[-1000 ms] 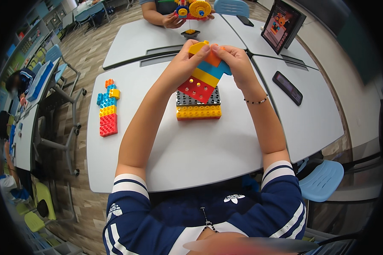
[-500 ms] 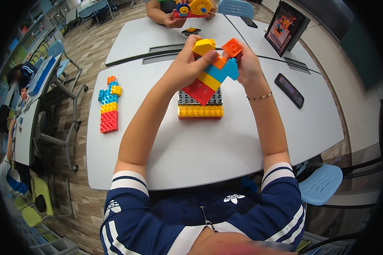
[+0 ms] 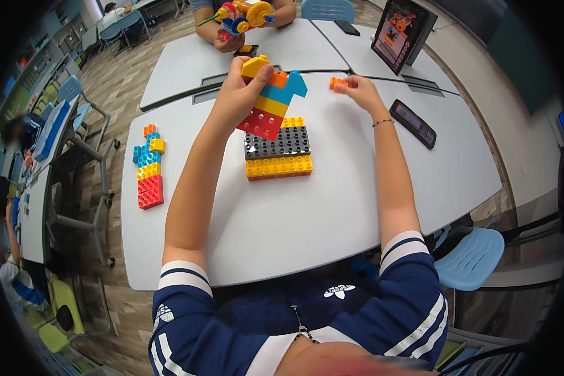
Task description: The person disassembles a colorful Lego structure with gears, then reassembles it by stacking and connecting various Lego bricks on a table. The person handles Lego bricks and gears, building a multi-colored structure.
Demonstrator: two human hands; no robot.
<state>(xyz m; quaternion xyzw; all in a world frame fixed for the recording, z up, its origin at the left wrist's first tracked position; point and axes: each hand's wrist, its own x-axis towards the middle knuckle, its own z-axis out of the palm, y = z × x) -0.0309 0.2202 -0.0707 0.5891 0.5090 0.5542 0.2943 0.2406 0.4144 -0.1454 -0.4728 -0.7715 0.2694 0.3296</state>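
Note:
My left hand (image 3: 237, 94) is closed around an upright brick figure (image 3: 272, 108) with red, yellow, blue and orange layers and a yellow sloped piece near my thumb. Off to the right, my right hand (image 3: 361, 93) pinches a small orange brick (image 3: 336, 83) low over the far part of the table; whether the brick touches the tabletop I cannot tell. Beneath the figure a block (image 3: 277, 147) of grey studded bricks with yellow rows and a red base lies on the table, partly hidden by the figure. At the left lies a similar flat brick figure (image 3: 150, 169) in red, yellow, blue and orange.
A black phone (image 3: 413, 123) lies right of my right forearm. Behind it stands a tablet (image 3: 400, 34) showing a brick model. Across the white table (image 3: 294, 219), another person's hands hold a geared model (image 3: 241, 19). A second phone (image 3: 347, 27) lies by the far chair (image 3: 328, 9).
My right hand has moved away from the figure to the right, carrying the orange brick. My left hand has shifted left with the figure. The other person's geared model has moved left.

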